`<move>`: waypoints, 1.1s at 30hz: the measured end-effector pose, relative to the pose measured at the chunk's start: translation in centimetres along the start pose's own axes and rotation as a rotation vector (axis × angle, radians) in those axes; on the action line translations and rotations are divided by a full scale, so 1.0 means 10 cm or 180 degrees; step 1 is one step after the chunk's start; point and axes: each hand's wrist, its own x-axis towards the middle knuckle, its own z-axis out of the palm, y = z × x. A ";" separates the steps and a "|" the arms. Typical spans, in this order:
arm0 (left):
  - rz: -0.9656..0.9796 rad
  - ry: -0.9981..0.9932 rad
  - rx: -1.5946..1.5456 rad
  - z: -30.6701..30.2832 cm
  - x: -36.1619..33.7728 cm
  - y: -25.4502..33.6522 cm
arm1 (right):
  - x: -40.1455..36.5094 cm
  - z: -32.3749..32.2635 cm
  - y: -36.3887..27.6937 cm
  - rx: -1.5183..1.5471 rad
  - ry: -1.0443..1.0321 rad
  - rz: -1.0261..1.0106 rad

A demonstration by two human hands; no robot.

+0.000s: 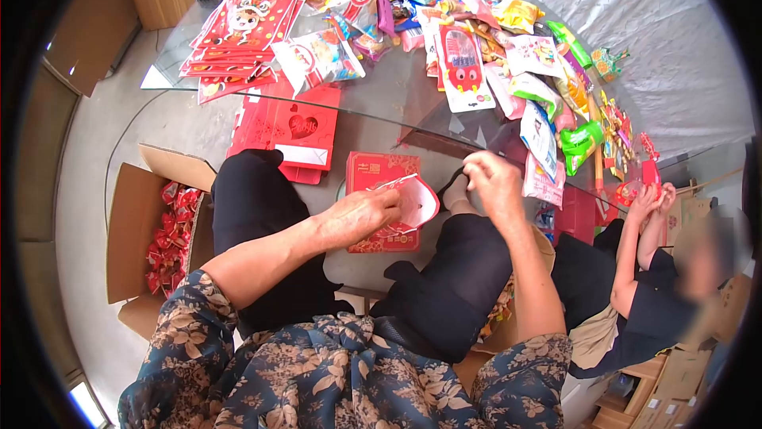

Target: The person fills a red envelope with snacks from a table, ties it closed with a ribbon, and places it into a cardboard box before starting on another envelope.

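Observation:
My left hand [363, 219] pinches the rim of a small red bag [417, 205], whose pale inside shows through its open mouth. The bag is above my lap, in front of a red printed box [385, 165] with gold lettering. To the right of the bag, my right hand [494, 184] is raised near the glass table's edge, apart from the bag. Its fingers are curled together, and anything between them is hidden. On the table beyond, a stack of red printed bags [246, 20] lies at the left.
Colourful snack packets [464, 72] pile up along the glass table [381, 84]. At my left stands an open carton [131, 230] of red-wrapped pieces. Red gift boxes [294, 131] lie beneath the glass. Another person's hands [651, 203] work at the right.

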 end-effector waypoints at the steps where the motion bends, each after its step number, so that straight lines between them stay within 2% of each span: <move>1: -0.0032 -0.0062 -0.0003 0.00 0.01 0.00 | 0.13 -0.08 0.03 -0.0048 0.0170 -0.0095; 4: 0.0088 -0.0046 0.0036 0.07 0.04 -0.03 | 0.57 -0.31 0.04 -0.0217 0.0686 -0.0112; 6: 0.0103 -0.0113 -0.0038 0.05 0.04 -0.02 | 0.93 -0.46 0.18 -0.0462 0.0770 -0.0488; 8: 0.0069 -0.0129 -0.0100 0.05 0.05 -0.02 | 1.33 -0.54 0.32 -0.0765 0.0927 -0.0246; 11: 0.0115 0.0036 -0.0147 0.02 0.07 -0.03 | 1.79 -0.58 0.42 -0.1378 0.1030 -0.0658; 14: 0.0048 -0.0046 -0.0170 0.01 0.07 -0.04 | 2.19 -0.50 0.75 -0.1993 0.0964 -0.0188; 15: 0.0013 -0.0084 -0.0195 0.02 0.07 -0.05 | 2.26 -0.47 0.71 -0.1858 0.0671 0.0227; 18: 0.0023 -0.0042 -0.0273 0.00 0.07 -0.07 | 2.28 -0.26 0.57 -0.2067 0.1019 0.0436; 19: 0.0013 -0.0046 -0.0300 -0.01 0.08 -0.08 | 2.30 -0.23 0.52 -0.2073 0.0896 0.0630; 23: -0.0133 -0.0157 -0.0467 -0.01 0.08 -0.07 | 2.43 -0.19 0.70 -0.2359 0.1091 0.0372; 26: -0.0141 -0.0148 -0.0614 0.01 0.09 -0.07 | 2.48 -0.24 0.79 -0.2113 0.0936 0.0232; 30: -0.0118 -0.0118 -0.0657 0.01 0.11 -0.06 | 2.45 -0.27 0.84 -0.2068 0.0871 -0.0412; 33: -0.0136 -0.0121 -0.0560 0.05 0.11 -0.06 | 2.41 -0.26 0.81 -0.2016 0.0846 -0.0569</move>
